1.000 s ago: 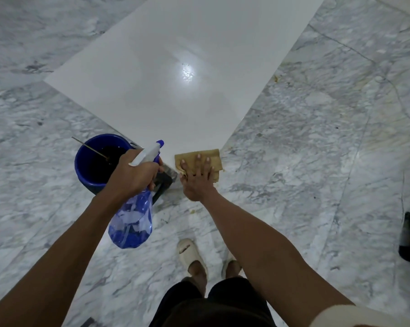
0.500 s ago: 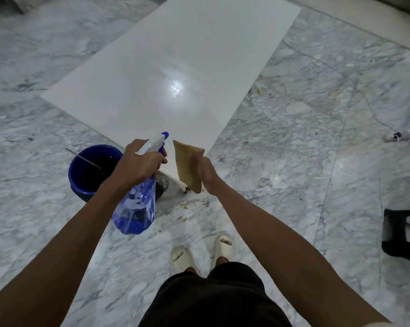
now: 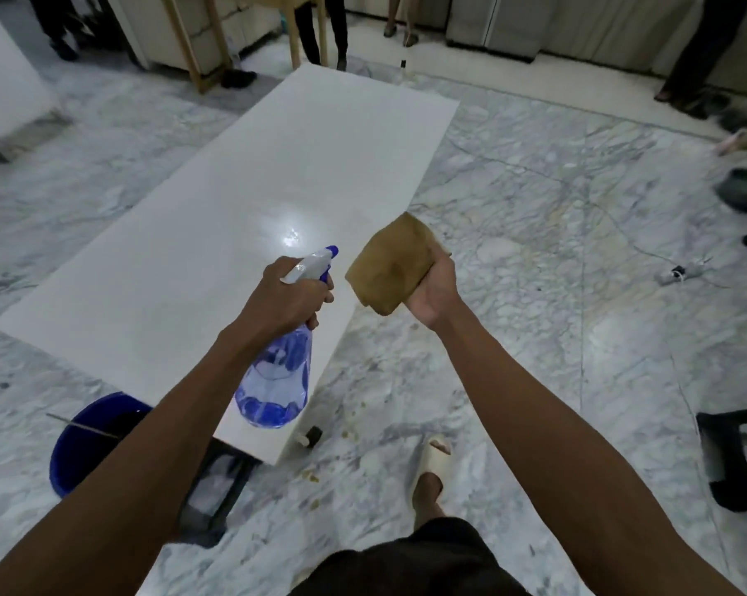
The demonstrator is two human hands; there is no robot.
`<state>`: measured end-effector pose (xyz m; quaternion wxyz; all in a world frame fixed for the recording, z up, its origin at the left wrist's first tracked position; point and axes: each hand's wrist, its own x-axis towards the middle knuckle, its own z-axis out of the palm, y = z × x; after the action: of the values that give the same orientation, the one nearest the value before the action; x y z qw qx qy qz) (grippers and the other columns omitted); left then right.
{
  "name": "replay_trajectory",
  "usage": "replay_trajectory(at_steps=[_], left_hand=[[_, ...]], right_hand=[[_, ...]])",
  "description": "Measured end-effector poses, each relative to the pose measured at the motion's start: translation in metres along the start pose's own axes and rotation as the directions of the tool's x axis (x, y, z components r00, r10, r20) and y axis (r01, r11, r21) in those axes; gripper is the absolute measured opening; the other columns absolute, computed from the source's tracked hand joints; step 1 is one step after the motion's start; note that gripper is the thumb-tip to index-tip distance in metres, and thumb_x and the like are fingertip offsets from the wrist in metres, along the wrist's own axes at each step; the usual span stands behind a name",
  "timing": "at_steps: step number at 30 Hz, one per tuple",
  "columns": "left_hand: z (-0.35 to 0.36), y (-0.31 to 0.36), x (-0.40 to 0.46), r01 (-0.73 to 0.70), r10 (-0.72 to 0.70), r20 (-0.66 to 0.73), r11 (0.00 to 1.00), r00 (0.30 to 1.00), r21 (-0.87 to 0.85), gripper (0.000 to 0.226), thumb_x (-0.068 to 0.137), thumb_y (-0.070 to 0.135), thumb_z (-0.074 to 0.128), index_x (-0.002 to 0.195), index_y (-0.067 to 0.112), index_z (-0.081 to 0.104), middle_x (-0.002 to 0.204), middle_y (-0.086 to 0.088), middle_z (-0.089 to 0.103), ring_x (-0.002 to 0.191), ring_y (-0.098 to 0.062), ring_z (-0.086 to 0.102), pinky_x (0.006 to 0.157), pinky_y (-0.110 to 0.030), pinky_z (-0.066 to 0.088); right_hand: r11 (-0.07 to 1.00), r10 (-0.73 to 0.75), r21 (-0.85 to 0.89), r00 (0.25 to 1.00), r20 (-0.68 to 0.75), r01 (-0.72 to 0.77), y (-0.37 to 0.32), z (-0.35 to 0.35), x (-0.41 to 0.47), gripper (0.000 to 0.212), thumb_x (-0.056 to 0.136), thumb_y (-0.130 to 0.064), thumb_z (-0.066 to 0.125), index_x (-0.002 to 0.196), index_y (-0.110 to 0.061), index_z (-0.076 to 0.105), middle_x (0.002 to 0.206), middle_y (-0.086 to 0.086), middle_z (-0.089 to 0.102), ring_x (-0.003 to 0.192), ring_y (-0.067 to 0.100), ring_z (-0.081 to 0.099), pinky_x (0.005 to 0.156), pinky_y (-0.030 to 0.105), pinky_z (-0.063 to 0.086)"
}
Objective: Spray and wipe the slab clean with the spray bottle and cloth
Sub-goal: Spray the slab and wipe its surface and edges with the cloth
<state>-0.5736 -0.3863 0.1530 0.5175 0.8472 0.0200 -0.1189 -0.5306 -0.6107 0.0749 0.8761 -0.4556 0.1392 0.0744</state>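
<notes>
A long white slab (image 3: 216, 234) lies on the marble floor, a light glare near its middle. My left hand (image 3: 283, 301) grips the neck of a clear blue spray bottle (image 3: 277, 380), nozzle pointing away over the slab's near part. My right hand (image 3: 434, 296) holds a folded tan cloth (image 3: 391, 266) in the air above the slab's right edge, palm turned up, the cloth off the surface.
A blue bucket (image 3: 77, 449) with a stick across it stands at the slab's near corner, beside a dark object (image 3: 216, 488). A black stool (image 3: 737, 458) is on the right. Legs of several people and wooden furniture (image 3: 199, 40) line the far side. A cable (image 3: 672, 275) lies right.
My right hand lifted the cloth from the slab's near corner and raised it into the air. The view tilted up, showing the whole slab and the room. The bottle stayed in my left hand.
</notes>
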Motion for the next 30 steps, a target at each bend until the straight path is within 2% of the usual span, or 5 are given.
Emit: replay_trajectory(at_steps=[3, 9, 14, 20, 30], left_hand=[[0.038, 0.034, 0.061, -0.006, 0.006, -0.009, 1.000, 1.000, 0.006, 0.014, 0.076, 0.006, 0.054, 0.080, 0.005, 0.067, 0.091, -0.022, 0.075, 0.040, -0.012, 0.056, 0.052, -0.030, 0.054], [0.109, 0.108, 0.168, 0.005, -0.005, 0.017, 1.000, 1.000, -0.013, 0.035, 0.065, 0.021, 0.053, 0.084, -0.007, 0.064, 0.092, -0.029, 0.072, 0.045, -0.020, 0.056, 0.059, -0.036, 0.054], [0.147, 0.139, 0.252, 0.034, -0.033, 0.050, 0.999, 0.998, -0.023, 0.015, 0.075, 0.009, 0.051, 0.077, 0.004, 0.065, 0.090, -0.018, 0.076, 0.042, -0.014, 0.057, 0.053, -0.031, 0.053], [0.168, 0.161, 0.377, 0.066, -0.066, 0.096, 0.998, 0.993, 0.000, 0.039, 0.064, 0.018, 0.055, 0.092, -0.007, 0.066, 0.094, -0.032, 0.070, 0.048, -0.019, 0.057, 0.058, -0.034, 0.053], [0.175, 0.217, 0.576, 0.006, -0.023, 0.170, 0.995, 0.985, 0.095, 0.029, 0.078, 0.010, 0.057, 0.093, -0.013, 0.065, 0.090, -0.030, 0.071, 0.051, -0.024, 0.058, 0.055, -0.032, 0.053]], right_hand=[[1.000, 0.011, 0.015, 1.000, -0.005, -0.011, -0.047, -0.033, 0.050, 0.058, 0.104, -0.048, 0.035, 0.139, -0.006, 0.055, 0.138, 0.015, 0.060, 0.132, 0.033, 0.054, 0.110, 0.048, 0.043], [0.999, 0.039, 0.018, 0.999, 0.025, -0.040, -0.133, -0.092, 0.143, 0.072, 0.101, -0.061, 0.026, 0.142, -0.008, 0.051, 0.144, 0.017, 0.055, 0.135, 0.036, 0.049, 0.110, 0.052, 0.042], [0.994, 0.073, 0.077, 0.997, 0.024, -0.075, -0.182, -0.128, 0.220, 0.089, 0.094, -0.074, 0.009, 0.145, -0.013, 0.049, 0.142, 0.016, 0.057, 0.133, 0.034, 0.053, 0.111, 0.052, 0.040], [0.995, 0.085, 0.054, 0.996, -0.001, -0.085, -0.216, -0.136, 0.331, 0.083, 0.096, -0.072, 0.016, 0.139, -0.013, 0.055, 0.136, 0.016, 0.062, 0.127, 0.032, 0.058, 0.107, 0.050, 0.045], [0.997, 0.061, 0.064, 0.990, -0.125, -0.054, -0.292, -0.138, 0.504, 0.075, 0.101, -0.065, 0.019, 0.141, -0.013, 0.053, 0.137, 0.015, 0.061, 0.129, 0.032, 0.057, 0.111, 0.051, 0.042]])
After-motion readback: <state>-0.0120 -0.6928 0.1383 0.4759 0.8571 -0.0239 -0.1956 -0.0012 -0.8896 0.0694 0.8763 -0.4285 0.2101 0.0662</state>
